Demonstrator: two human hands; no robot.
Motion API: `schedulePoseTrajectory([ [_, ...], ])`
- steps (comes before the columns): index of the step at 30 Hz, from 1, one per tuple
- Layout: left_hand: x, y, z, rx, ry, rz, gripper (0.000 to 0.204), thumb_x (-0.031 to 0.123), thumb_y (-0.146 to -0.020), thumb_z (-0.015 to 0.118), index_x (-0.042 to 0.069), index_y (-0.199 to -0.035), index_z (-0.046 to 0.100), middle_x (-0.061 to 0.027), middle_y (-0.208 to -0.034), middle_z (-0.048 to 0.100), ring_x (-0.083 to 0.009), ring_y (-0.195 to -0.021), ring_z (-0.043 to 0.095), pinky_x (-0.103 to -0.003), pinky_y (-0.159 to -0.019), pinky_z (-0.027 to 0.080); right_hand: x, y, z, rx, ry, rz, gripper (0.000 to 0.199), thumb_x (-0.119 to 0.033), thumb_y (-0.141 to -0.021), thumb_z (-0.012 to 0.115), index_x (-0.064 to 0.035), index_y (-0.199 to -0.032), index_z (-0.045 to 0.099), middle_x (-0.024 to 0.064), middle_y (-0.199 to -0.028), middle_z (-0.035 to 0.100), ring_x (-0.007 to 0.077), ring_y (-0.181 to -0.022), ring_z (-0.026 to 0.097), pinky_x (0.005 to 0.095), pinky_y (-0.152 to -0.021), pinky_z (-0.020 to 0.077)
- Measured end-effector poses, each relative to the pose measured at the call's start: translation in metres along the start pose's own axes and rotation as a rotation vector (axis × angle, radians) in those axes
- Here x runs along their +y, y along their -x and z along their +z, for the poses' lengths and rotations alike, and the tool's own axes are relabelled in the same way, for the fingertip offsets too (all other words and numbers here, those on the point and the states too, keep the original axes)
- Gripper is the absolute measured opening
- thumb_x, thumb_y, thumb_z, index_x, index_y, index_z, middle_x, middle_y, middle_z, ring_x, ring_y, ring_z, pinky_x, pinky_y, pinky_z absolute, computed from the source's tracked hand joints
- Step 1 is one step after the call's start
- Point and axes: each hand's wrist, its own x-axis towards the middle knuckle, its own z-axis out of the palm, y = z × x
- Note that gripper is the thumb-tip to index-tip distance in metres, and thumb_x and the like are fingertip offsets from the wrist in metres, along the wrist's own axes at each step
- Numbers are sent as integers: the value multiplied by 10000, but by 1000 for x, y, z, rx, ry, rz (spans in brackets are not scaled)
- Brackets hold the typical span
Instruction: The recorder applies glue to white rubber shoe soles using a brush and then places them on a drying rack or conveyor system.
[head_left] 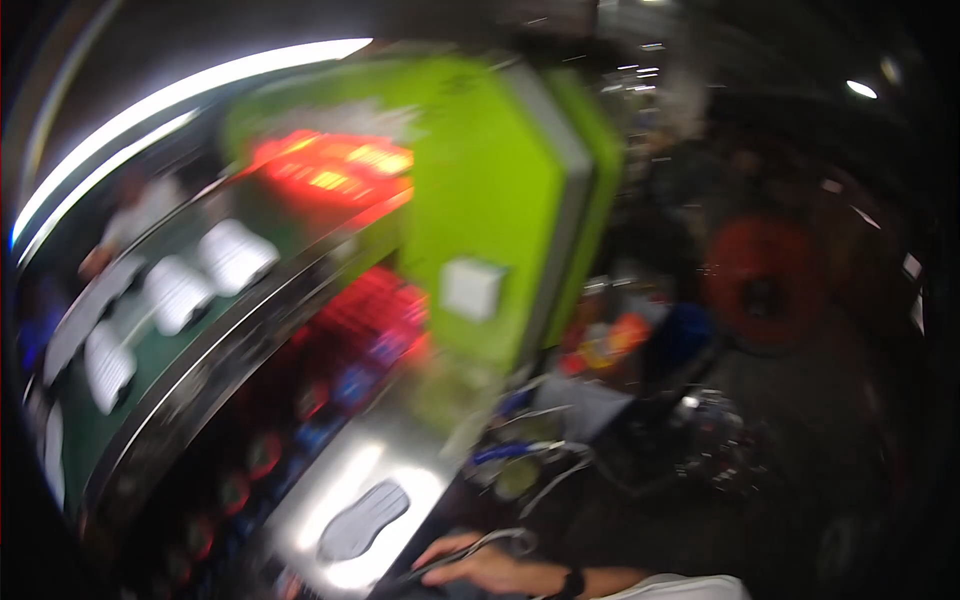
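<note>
At the bottom edge my right hand [480,567], with a dark band on its wrist, comes in from the lower right. Its fingers are closed around a thin dark tool [415,577] with a grey cord [500,535] looping over the hand; blur hides the tool's kind. Left of the hand, a grey shoe sole [365,520] lies flat on a shiny metal plate [310,490]. A small skin-coloured patch at the plate's lower left corner may be part of my left hand [289,584], but its fingers do not show.
A green conveyor belt [150,345] carries several pale shoe parts [178,295] on the left. It runs into a lime-green machine [480,200] glowing red inside. Beyond the belt is a blurred person [145,215]. Cables [545,450], colourful items [615,345] and a round red object [762,282] are rightward.
</note>
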Motion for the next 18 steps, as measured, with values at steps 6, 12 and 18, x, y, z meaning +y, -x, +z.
schedulePoseTrajectory([
  [6,145,-119,-269,486,-607,-21,625,129,-928,617,4,-1480,350,-259,-1334,523,-371,-1275,518,-475,-1017,456,-9,11,1,-26,-204,-210,272,1,-777,797,-15,-1040,730,87,-945,748,150,-853,696,275,-766,554],
  [12,147,24,-338,549,-1415,222,742,55,-883,609,6,-1534,257,-303,-1428,441,-452,-1324,470,-591,-1061,407,2,15,13,-36,-203,2,253,22,-761,791,4,-1006,728,81,-925,746,145,-826,694,270,-742,555],
  [18,36,223,-524,817,-1962,1214,860,-31,-828,615,12,-1576,193,-354,-1507,366,-545,-1365,415,-710,-1097,352,-21,12,-10,-26,-257,-147,281,114,-736,726,26,-1000,685,127,-1006,690,186,-905,659,338,-885,545],
])
